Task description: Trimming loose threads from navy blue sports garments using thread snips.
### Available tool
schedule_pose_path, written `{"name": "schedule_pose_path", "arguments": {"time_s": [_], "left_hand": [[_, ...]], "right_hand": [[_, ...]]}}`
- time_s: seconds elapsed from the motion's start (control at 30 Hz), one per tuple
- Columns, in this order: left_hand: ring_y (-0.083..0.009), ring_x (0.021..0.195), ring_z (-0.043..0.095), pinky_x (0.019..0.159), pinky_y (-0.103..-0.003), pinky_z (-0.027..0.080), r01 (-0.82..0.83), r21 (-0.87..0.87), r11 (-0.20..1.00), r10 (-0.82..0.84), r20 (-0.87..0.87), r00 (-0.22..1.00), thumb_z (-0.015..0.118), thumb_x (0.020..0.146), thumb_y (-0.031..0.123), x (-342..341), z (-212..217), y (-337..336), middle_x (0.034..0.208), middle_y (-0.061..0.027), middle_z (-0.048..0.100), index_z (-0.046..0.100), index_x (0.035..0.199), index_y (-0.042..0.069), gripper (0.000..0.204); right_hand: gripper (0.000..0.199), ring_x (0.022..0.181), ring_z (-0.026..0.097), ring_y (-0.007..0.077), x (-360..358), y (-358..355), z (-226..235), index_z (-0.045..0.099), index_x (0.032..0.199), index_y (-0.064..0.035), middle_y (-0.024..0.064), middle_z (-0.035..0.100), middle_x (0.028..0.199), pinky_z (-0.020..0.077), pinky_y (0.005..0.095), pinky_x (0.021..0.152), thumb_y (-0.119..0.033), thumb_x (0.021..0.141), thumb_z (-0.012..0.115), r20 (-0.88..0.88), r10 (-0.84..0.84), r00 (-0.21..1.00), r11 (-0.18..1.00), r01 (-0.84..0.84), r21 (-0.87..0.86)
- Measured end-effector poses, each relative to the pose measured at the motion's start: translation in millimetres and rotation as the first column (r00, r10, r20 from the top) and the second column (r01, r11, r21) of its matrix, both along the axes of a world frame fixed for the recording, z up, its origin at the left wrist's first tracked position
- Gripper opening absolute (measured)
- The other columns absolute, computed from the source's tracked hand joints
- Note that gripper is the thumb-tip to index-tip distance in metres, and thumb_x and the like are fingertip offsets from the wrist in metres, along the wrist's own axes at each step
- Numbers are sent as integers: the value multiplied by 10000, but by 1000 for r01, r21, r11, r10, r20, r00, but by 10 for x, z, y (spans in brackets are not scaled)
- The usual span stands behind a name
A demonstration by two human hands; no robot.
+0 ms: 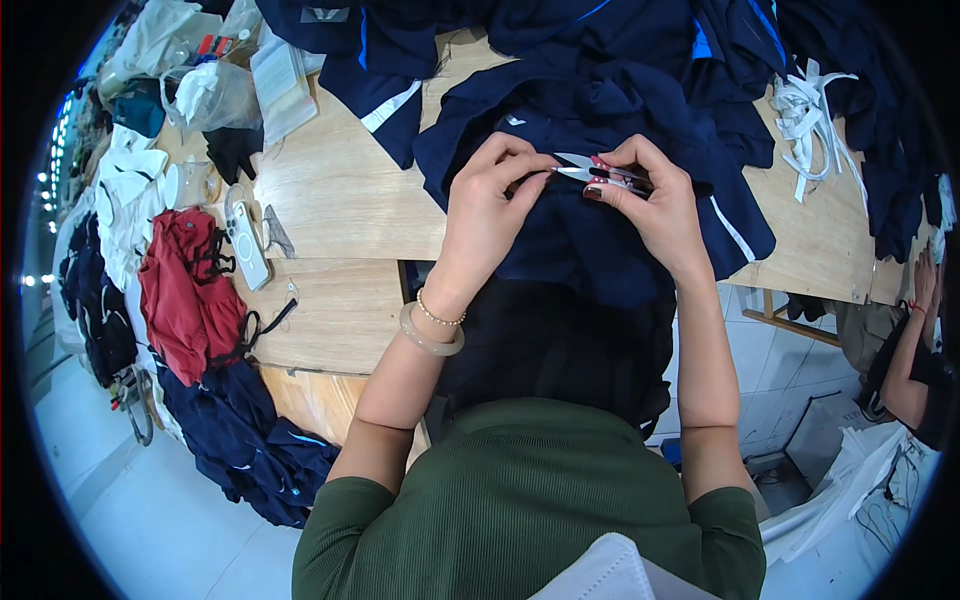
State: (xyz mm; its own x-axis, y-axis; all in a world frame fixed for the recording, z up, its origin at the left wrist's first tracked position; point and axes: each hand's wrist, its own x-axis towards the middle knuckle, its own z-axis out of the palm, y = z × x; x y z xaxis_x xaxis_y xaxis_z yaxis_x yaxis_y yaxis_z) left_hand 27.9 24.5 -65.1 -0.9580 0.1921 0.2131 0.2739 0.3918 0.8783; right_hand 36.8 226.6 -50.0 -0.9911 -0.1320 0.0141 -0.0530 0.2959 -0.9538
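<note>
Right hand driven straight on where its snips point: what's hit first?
Probably the fingertips of the left hand, right by the blade ends of the thread snips. Depth is unclear, so they may already touch.

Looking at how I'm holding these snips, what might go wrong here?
Two risks stand out. The parted blades of the snips in your right hand sit right by the fingertips of your left hand, so a slip might nick them. The navy garment lies just beneath, so a tip could snag it.
</note>
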Motion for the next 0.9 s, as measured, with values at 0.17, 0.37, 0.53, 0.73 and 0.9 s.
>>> {"name": "schedule_pose_path", "arguments": {"time_s": [0.17, 0.37, 0.53, 0.73, 0.9], "left_hand": [[-166, 696, 588, 613, -263, 479, 15, -18, 1000, -16, -73, 997, 747, 777, -6, -24, -53, 7, 880, -39, 601, 726, 938, 21, 164], [-186, 713, 615, 627, -266, 497, -3, -103, 995, -9, -115, 993, 740, 777, 6, -32, -116, 16, 894, -44, 614, 720, 933, 24, 158], [-166, 729, 659, 663, -255, 527, -17, 5, 1000, 17, 18, 1000, 701, 838, 0, 8, -90, 39, 891, -56, 666, 708, 933, 15, 97], [-137, 812, 711, 737, -246, 563, -117, 233, 965, 69, 204, 976, 616, 928, -16, 55, -153, 14, 899, -96, 723, 642, 982, -24, 61], [-134, 891, 698, 807, -239, 556, -99, 238, 966, 40, 241, 970, 557, 985, 16, 79, -85, 17, 959, -88, 719, 623, 1012, -26, 82]], "right_hand": [[241, 818, 626, 126, -2, -3, -12, 596, 943, 12, 59, 644, 908, 489, 256, 730, -44, 796, 779, -19, 0, 1000, 1000, 0, 28], [245, 829, 624, 119, 8, -17, 21, 611, 948, 6, 49, 634, 905, 490, 244, 739, -36, 785, 789, -28, 49, 998, 999, -49, 14], [241, 863, 628, 112, -11, 89, 52, 630, 966, -17, 28, 639, 926, 500, 236, 773, -42, 788, 789, 34, 156, 987, 802, -107, -588], [199, 846, 630, 166, -97, 194, 175, 672, 967, -16, 57, 664, 878, 507, 278, 783, -66, 790, 749, -109, -53, 993, 994, 63, 87], [136, 784, 575, 217, -88, 83, 197, 693, 915, -49, 36, 646, 821, 480, 298, 684, -79, 790, 736, -260, 92, 961, 906, 28, 421]]}}
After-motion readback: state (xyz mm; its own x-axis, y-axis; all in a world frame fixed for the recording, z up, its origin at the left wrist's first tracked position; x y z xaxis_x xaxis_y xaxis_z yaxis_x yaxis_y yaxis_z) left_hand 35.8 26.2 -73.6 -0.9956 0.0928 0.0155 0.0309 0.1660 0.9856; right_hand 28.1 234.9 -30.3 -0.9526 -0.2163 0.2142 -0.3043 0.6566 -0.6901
